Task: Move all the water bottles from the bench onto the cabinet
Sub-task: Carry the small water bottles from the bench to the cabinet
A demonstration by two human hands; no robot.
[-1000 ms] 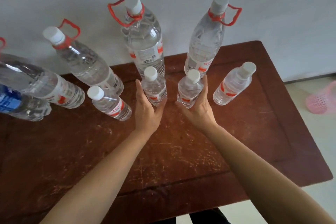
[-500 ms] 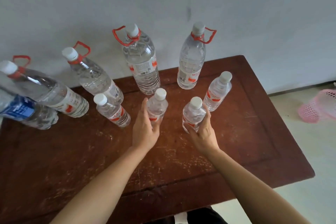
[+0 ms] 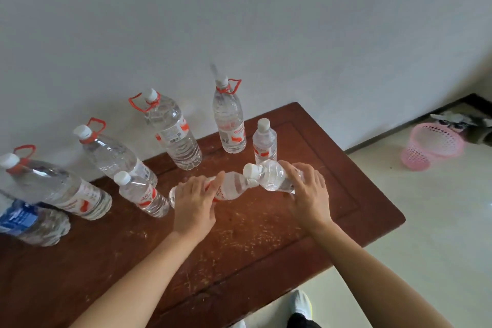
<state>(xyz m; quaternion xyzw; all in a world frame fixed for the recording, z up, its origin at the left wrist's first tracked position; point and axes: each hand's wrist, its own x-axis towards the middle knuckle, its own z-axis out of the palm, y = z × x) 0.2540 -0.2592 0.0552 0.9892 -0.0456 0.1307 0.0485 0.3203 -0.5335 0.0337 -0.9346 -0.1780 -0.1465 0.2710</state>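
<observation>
Left grip (image 3: pixel 194 202) is wrapped round the left small bottle (image 3: pixel 234 188). Right grip (image 3: pixel 306 192) is wrapped round the right small bottle (image 3: pixel 269 176). Both bottles are tipped on their sides low over the tabletop (image 3: pixel 266 242), necks meeting in the middle. They look full, so prob. a bit heavy. The thin plastic looks smooth & squishy, so hold round the middle, not too hard. Count: 4 small bottles incl. the 2 held, 4 big bottles w/ red handles (image 3: pixel 229 122), 1 blue-label bottle (image 3: pixel 24 221).
</observation>
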